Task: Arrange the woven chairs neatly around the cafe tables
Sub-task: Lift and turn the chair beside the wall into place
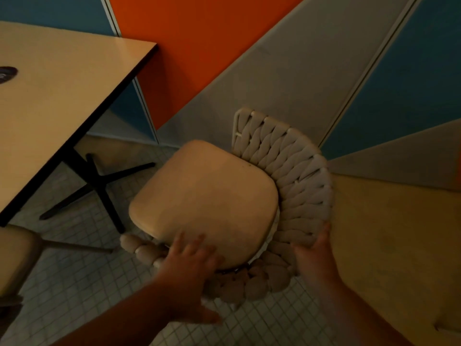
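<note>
A woven chair [303,181] with a tan seat cushion [207,193] stands on the tiled floor just below me, its pale braided back curving round the right and near sides. My left hand [189,265] lies over the near rim with fingers spread flat on the cushion's edge and the thumb outside the weave. My right hand [315,253] grips the outer edge of the woven back, its fingers hidden behind it. The cafe table [57,101] has a tan top and a black edge. It stands to the left, a short gap from the chair.
The table's black cross base [99,186] spreads on the floor between table and chair. A second chair's tan seat [12,258] shows at the lower left edge. Orange, grey and blue wall panels [199,58] close off the far side. A yellow surface [389,245] lies to the right.
</note>
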Available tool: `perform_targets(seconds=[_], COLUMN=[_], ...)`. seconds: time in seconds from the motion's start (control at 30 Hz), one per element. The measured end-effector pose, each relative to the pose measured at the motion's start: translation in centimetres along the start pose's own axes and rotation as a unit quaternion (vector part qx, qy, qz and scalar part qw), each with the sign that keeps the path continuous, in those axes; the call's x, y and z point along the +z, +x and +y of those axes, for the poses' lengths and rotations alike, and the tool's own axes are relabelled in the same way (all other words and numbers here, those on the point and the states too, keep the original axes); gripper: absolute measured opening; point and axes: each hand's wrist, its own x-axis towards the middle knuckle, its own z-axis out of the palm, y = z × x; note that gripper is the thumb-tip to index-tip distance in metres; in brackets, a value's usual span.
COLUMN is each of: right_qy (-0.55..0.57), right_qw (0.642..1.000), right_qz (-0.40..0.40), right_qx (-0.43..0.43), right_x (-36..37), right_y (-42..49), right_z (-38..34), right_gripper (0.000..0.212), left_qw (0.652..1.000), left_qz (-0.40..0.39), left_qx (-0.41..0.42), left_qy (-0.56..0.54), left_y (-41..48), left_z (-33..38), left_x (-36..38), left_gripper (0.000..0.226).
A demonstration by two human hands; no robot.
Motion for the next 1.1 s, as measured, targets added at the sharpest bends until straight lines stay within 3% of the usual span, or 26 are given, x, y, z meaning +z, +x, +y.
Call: perform_targets(seconds=[0.17,0.37,0.63,0.8,0.97,1.1], right_qy=[-0.052,-0.064,-0.120,-0.165,-0.167,-0.195], right_qw=[0.997,0.995,0.986,0.980,0.981,0.973], right_qz=[0.053,0.062,0.015,-0.014,-0.009,-0.101], right_qx=[-0.010,-0.039,-0.110,-0.110,-0.098,-0.071], right_x=[1.4,1.5,2.2,2.8,3.3,1.7], right_y=[0.8,3.8,11.9,16.0,17.8,17.1], right_z=[-0.3,-2.5,-6.5,-8.4,-8.6,-9.7], right_gripper=[0.088,0.071,0.055,0.066,0.077,0.094], left_qw=[0.998,0.996,0.993,0.989,0.988,0.987], left_qz=[-0.009,0.019,0.063,0.067,0.084,0.085], left_qx=[0.008,-0.014,-0.046,-0.071,-0.065,-0.069], left_qy=[-0.062,-0.089,-0.088,-0.113,-0.110,-0.115], left_y=[1.7,3.9,9.1,11.6,13.2,12.9], left_z=[2.5,3.0,3.1,2.9,2.3,2.0], left_x=[-0.1,-1.2,-4.1,-5.4,-5.2,-5.0], left_gripper=[0.071,0.058,0.061,0.054,0.063,0.075])
